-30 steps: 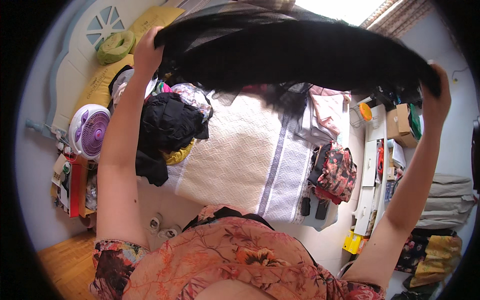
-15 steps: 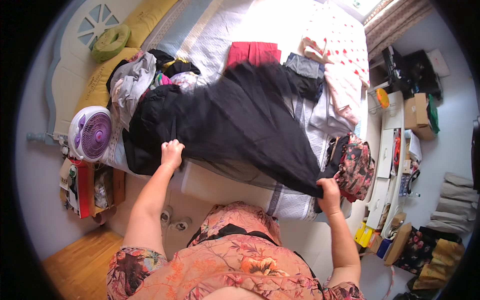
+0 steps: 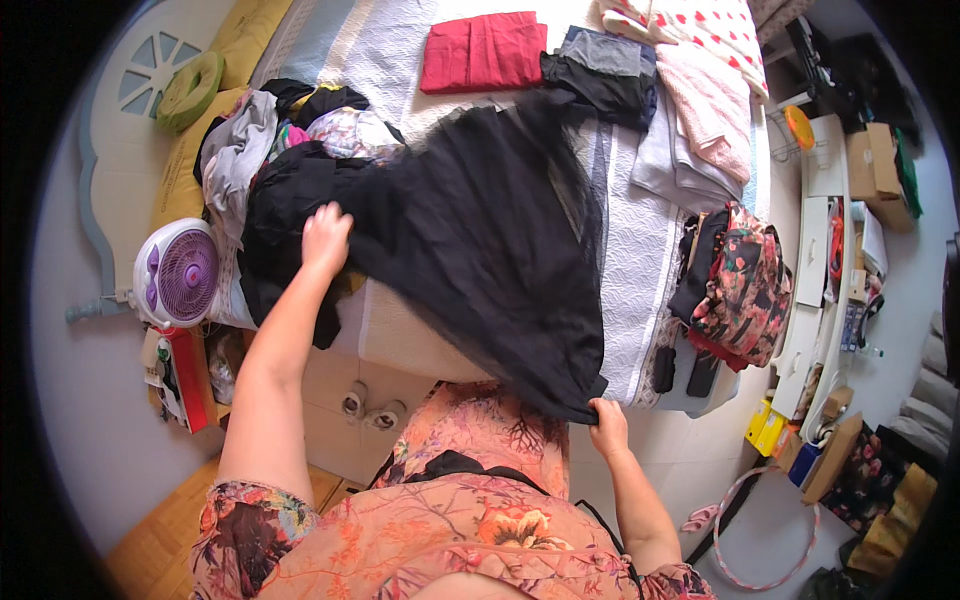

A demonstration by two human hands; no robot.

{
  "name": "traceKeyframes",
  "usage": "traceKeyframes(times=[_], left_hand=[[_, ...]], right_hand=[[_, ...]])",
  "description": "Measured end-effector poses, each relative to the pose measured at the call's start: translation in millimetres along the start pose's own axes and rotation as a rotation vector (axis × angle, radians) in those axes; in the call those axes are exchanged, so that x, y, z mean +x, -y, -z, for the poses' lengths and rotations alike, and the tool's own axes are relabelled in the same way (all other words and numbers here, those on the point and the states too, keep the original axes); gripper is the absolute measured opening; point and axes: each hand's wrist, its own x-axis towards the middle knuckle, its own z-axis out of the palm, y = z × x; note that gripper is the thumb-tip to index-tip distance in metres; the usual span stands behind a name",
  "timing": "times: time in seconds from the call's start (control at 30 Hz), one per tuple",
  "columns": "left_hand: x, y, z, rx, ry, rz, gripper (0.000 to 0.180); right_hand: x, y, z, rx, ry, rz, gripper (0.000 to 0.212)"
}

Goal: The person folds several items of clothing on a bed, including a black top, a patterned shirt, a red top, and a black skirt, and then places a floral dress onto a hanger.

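Black fabric lies near piled clothes and folded red cloth.

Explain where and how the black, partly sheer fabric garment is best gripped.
Take the black garment by the ends of its near edge, coming from the person's side. The left hand and right hand hold it there; its limp folds fan away over the white quilted bed cover, so that edge probably gives the most direct grip.

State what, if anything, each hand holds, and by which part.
A flaring, sheer-edged black fabric garment: left hand near its narrower left end, right hand at its nearest corner.
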Motion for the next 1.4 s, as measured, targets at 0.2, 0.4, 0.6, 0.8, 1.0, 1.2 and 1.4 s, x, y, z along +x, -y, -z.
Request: traceKeyframes(times=[0.2,0.4,0.6,0.8,1.0,1.2,1.4], left_hand=[[151,-132,35,-0.255,-0.421,-0.238,0.019],[111,-230,-10,-0.558,-0.173,-0.268,0.061],[0,-239,-67,-0.471,0.324,-0.324,0.062],[-36,-231,-95,-0.496,0.661,-0.264,0.055],[-10,-185,-119,-0.586,0.194,0.175,0.039],[-3,-152,-151,-1.044,0.176,0.421,0.042],[-30,-171,-131,-1.628,0.251,0.561,0.040]], right_hand=[[5,-3,0,0.030,0.074,-0.017,0.031],[1,4,-2,-0.015,0.134,0.076,0.032],[1,21,-2,-0.079,0.206,0.184,0.027],[14,-24,-33,-0.385,0.480,0.197,0.020],[165,-41,-9,-0.019,0.504,0.125,0.028],[360,-57,8,0.556,-0.334,-0.235,0.060],[437,56,18,0.797,-0.227,-0.073,0.043]])
